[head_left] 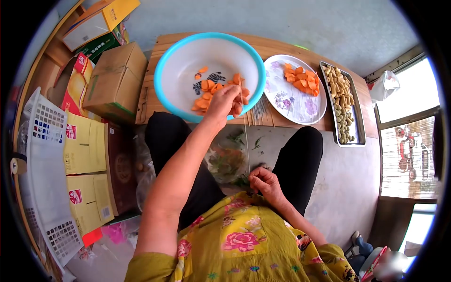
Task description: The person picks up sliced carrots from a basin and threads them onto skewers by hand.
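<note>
My left hand (224, 104) is closed over the near right side of a white basin with a turquoise rim (161, 70), with orange carrot slices (238, 80) at its fingers. A long thin skewer (246, 141) runs from there down to my right hand (266, 184), whose fingers pinch its lower end above my lap. More carrot slices (203, 101) lie in the basin. Several loose skewers (258, 113) lie on the wooden table between the basin and a flowered plate (283, 101). That plate bears a pile of carrot pieces (303, 80).
A metal tray (359, 117) of tan and greenish pieces (340, 91) stands at the right of the wooden table (150, 89). Cardboard boxes (117, 80) and a white plastic basket (42, 155) are on the left. A plastic bag (225, 162) lies on the floor between my knees.
</note>
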